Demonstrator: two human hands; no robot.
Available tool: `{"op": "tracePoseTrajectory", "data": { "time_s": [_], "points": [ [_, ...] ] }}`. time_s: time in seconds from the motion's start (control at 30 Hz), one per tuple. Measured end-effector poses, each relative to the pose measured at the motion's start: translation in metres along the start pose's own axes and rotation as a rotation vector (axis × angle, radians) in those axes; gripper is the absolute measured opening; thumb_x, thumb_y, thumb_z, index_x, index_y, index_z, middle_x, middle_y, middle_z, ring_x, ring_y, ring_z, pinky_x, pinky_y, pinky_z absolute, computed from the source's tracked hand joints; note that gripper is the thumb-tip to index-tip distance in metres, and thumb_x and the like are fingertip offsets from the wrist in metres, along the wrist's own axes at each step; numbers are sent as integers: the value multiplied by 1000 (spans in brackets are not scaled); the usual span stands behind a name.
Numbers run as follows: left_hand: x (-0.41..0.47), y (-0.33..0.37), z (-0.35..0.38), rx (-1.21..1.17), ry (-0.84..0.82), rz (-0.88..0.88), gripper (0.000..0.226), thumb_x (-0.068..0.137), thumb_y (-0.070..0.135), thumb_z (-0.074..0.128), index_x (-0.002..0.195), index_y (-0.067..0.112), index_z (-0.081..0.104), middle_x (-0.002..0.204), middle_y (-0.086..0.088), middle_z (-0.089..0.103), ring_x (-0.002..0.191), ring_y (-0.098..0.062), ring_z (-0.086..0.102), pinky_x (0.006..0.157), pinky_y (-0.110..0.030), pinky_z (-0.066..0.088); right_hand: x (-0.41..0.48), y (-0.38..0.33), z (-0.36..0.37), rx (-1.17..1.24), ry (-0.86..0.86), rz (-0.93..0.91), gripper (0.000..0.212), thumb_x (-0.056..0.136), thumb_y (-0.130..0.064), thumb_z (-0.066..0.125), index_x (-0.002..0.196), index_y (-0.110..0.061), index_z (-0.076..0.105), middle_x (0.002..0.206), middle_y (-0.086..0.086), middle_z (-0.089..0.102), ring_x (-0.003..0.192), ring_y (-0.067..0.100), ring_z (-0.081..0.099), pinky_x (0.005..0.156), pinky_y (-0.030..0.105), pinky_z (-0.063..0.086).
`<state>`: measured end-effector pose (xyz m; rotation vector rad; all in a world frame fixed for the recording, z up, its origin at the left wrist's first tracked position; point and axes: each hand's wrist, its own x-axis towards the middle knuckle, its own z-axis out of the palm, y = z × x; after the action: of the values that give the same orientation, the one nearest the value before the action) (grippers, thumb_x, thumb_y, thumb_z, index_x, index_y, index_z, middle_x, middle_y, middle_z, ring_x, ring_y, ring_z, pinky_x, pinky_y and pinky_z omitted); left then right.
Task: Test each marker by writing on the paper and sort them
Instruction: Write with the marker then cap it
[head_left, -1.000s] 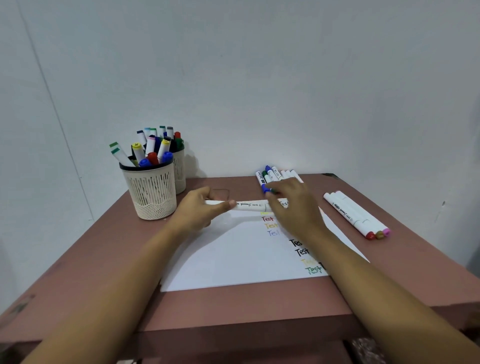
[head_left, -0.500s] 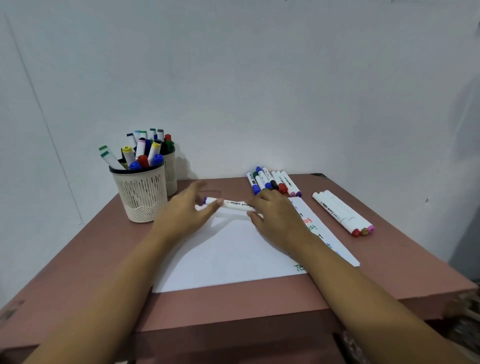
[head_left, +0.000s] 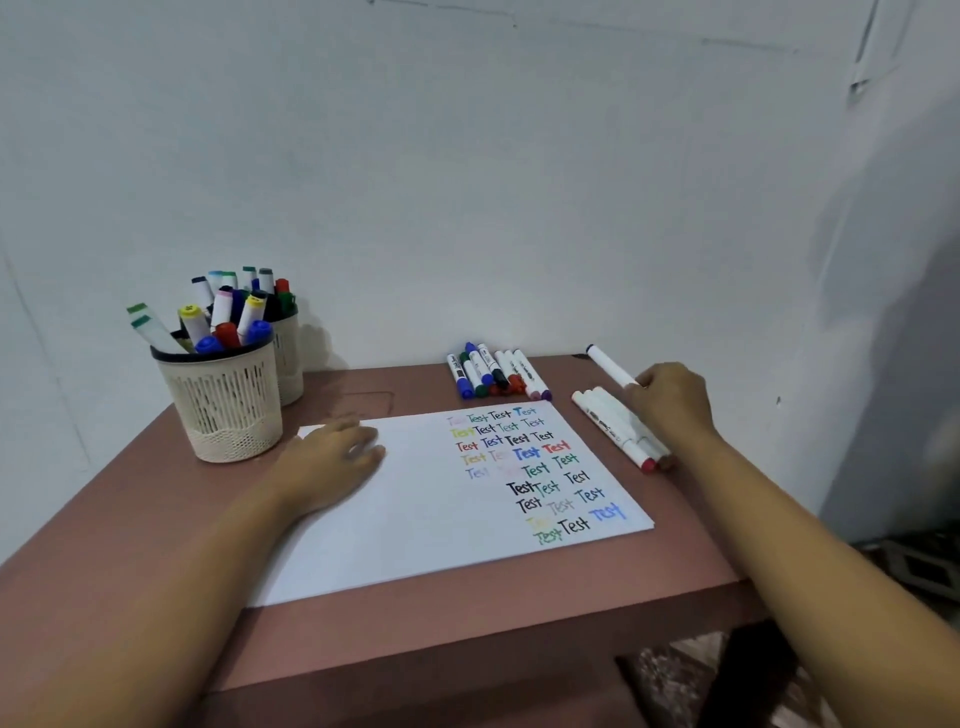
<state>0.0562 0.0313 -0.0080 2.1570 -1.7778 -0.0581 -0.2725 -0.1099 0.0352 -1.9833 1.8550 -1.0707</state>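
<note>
Holding the white marker (head_left: 609, 365) in the right hand (head_left: 672, 402), fingers curled round it, now near the table's (head_left: 467, 623) far right corner above three laid-out markers (head_left: 613, 423), no longer over the paper's (head_left: 415, 519) far edge. Resting the left hand (head_left: 332, 457) on the paper's far left corner, fingers too blurred to tell their spread. Hiding the marker's lower end in the fist.

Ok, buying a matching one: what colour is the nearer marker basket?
The basket is cream, black-rimmed; head view.

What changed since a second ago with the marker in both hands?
The left hand let go of the marker and now rests on the paper. The right hand carried it right, to the white marker pile beside the paper. The back row of markers and the cups stayed put.
</note>
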Motion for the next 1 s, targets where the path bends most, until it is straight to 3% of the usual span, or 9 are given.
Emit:
{"op": "tracePoseTrajectory", "data": {
  "time_s": [0.23, 0.33, 0.43, 0.5, 1.0],
  "points": [
    [3, -5, 3, 9, -3, 15, 46, 96, 46, 40, 136, 25, 47, 151, 1, 34, 139, -15, 29, 114, -40, 24, 12, 30, 2, -60, -61, 133, 21, 87, -10, 58, 101, 4, 67, 100, 18, 68, 91, 31, 61, 70, 31, 46],
    [3, -5, 3, 11, -10, 9, 46, 96, 46, 40, 137, 25, 47, 151, 1, 34, 140, -15, 29, 114, -40, 24, 13, 33, 6, -57, -100, 161, 19, 86, -10, 59, 96, 5, 66, 95, 18, 67, 80, 30, 56, 64, 28, 42],
    [3, -4, 3, 12, -16, 3, 45, 96, 45, 40, 136, 25, 47, 150, 1, 35, 139, -15, 29, 113, -41, 24, 12, 30, 6, -70, -117, 175, 13, 85, -6, 55, 73, -1, 57, 74, 13, 56, 66, 24, 47, 55, 28, 35],
    [2, -2, 2, 8, -20, -4, 44, 96, 45, 39, 136, 26, 47, 150, 2, 35, 138, -15, 31, 113, -40, 25, 13, 29, 6, -81, -130, 180, 28, 83, -2, 51, 59, -8, 38, 61, 7, 41, 55, 20, 37, 47, 28, 26],
    [-1, 3, -1, 14, -29, -19, 44, 97, 45, 38, 137, 27, 45, 151, 3, 31, 140, -13, 27, 113, -40, 23, 16, 32, 7, -75, -117, 146, 27, 82, -4, 48, 60, -10, 34, 58, 8, 39, 52, 22, 35, 47, 27, 24]
  ]
}}
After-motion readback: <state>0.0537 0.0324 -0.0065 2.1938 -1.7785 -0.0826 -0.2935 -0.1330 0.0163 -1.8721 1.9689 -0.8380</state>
